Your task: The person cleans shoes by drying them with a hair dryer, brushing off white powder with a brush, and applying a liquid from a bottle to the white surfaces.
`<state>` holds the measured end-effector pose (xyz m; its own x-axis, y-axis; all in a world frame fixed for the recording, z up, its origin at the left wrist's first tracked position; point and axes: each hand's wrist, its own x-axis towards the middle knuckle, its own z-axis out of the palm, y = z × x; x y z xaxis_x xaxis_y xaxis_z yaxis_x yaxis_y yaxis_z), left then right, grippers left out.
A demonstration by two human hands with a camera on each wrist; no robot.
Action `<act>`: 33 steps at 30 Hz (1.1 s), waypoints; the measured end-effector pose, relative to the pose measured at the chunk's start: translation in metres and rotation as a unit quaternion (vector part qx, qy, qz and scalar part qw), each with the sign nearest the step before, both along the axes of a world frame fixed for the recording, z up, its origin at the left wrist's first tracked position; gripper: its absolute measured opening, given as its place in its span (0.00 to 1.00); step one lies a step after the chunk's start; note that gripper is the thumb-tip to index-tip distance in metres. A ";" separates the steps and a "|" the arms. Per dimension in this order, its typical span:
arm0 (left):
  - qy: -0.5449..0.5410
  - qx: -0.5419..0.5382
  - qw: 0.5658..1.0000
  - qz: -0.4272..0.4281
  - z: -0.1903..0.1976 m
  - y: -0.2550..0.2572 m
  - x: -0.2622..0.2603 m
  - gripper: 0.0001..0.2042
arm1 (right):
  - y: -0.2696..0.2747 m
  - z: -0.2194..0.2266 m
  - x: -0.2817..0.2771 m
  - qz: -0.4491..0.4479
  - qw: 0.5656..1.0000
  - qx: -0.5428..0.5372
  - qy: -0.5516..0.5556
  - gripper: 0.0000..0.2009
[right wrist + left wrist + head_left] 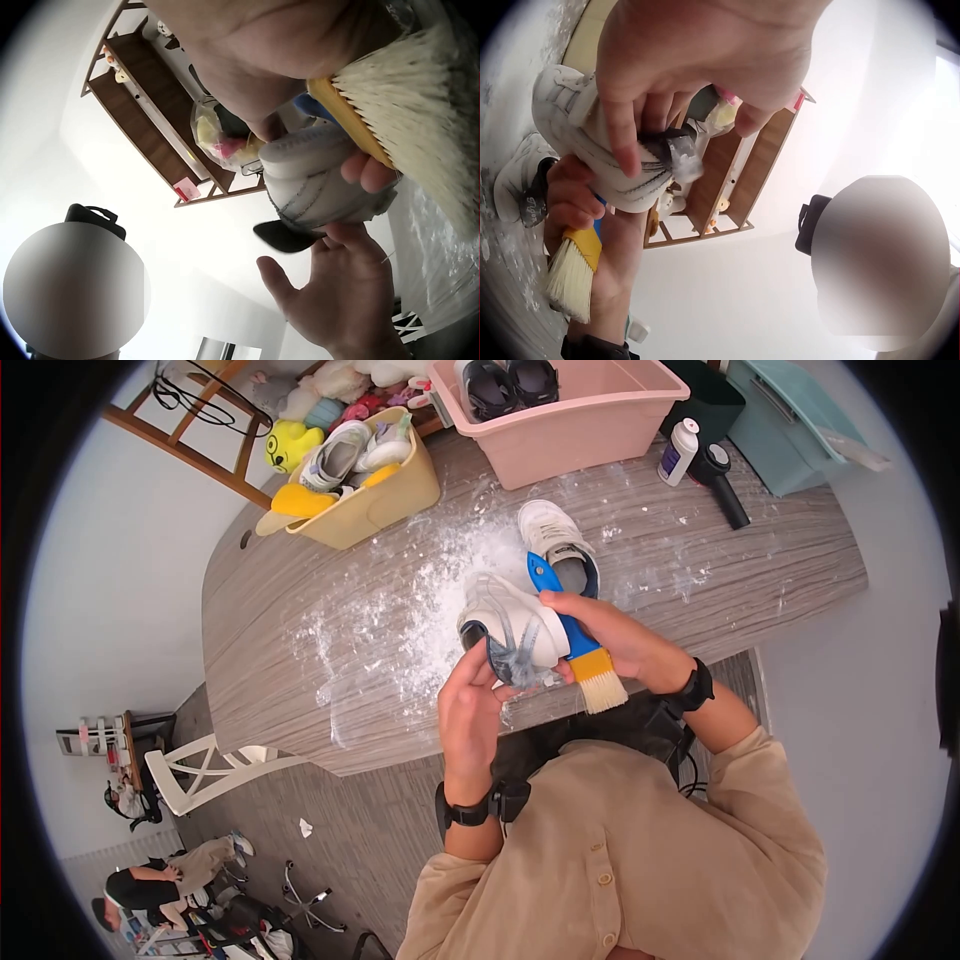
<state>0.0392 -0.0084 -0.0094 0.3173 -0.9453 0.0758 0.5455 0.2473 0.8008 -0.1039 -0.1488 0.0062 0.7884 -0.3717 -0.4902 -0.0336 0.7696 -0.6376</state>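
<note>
A white sneaker [515,622] with a dark lining and grey, powdery marks is held just over the table's front part. My right hand [628,645] grips a flat paintbrush [580,635] with a blue handle, yellow band and pale bristles. Its thumb and fingers also hold the sneaker's sole side, and the bristles point away from the shoe. My left hand [468,710] holds the sneaker at its dark collar, with the thumb [276,279] standing apart from the shoe. Behind, the other white sneaker [550,528] rests on the table.
White powder [440,595] covers much of the wood-grain table [270,645]. A yellow bin [385,510] of shoes stands back left. At the back are a pink bin [580,440] with dark shoes, a white bottle [678,452], a black handheld device [722,485] and a blue-green bin [790,435].
</note>
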 end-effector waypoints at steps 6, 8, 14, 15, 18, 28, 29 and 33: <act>-0.093 0.068 0.993 0.019 0.002 -0.001 0.000 0.23 | 0.002 0.004 0.001 -0.004 1.000 -0.010 -0.004 0.19; -0.091 0.076 0.993 0.028 0.007 -0.003 -0.003 0.23 | 0.003 0.004 0.001 -0.005 1.000 -0.018 -0.010 0.19; -0.116 0.100 0.986 0.066 0.015 -0.006 -0.009 0.22 | 0.005 0.008 0.001 -0.001 1.000 -0.025 -0.001 0.19; -0.124 0.106 0.984 0.065 0.014 -0.006 -0.010 0.21 | 0.005 0.006 0.001 -0.004 0.999 -0.034 -0.004 0.19; -0.152 0.129 0.978 0.060 0.015 -0.009 -0.011 0.20 | 0.007 0.004 0.003 -0.008 0.998 -0.061 -0.010 0.20; -0.104 0.136 0.985 0.036 0.019 -0.016 -0.014 0.17 | 0.010 0.007 -0.001 -0.013 0.991 -0.136 -0.011 0.22; -0.091 0.138 0.986 0.034 0.018 -0.015 -0.013 0.17 | 0.010 0.006 0.000 -0.010 0.991 -0.136 -0.011 0.22; -0.050 0.166 0.984 0.043 0.014 -0.014 -0.010 0.16 | 0.009 0.005 0.000 0.014 0.985 -0.171 -0.005 0.26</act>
